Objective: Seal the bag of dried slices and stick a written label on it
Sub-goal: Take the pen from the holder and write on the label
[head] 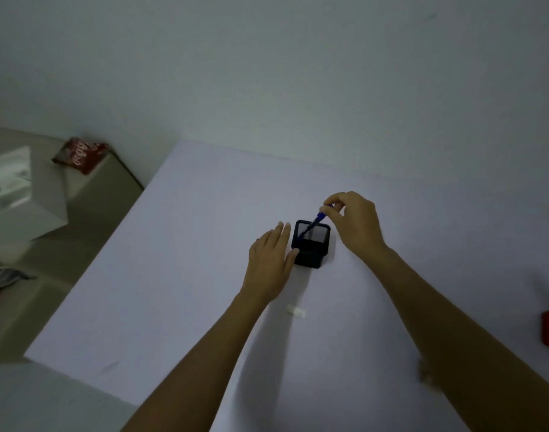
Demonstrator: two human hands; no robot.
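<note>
One blue pen (317, 220), pinched at its upper end by the right hand (357, 222), fingertips closed on it. Long axis tilted: top toward the right hand, lower end down-left inside the black mesh holder (310, 244). Left hand (271, 260) loose and holding nothing, fingers flat against the holder's left wall. Holder stands mid-table (204, 275). One small white slip (296, 311) lies nearer the person, apart from both hands. Bag not identifiable here.
</note>
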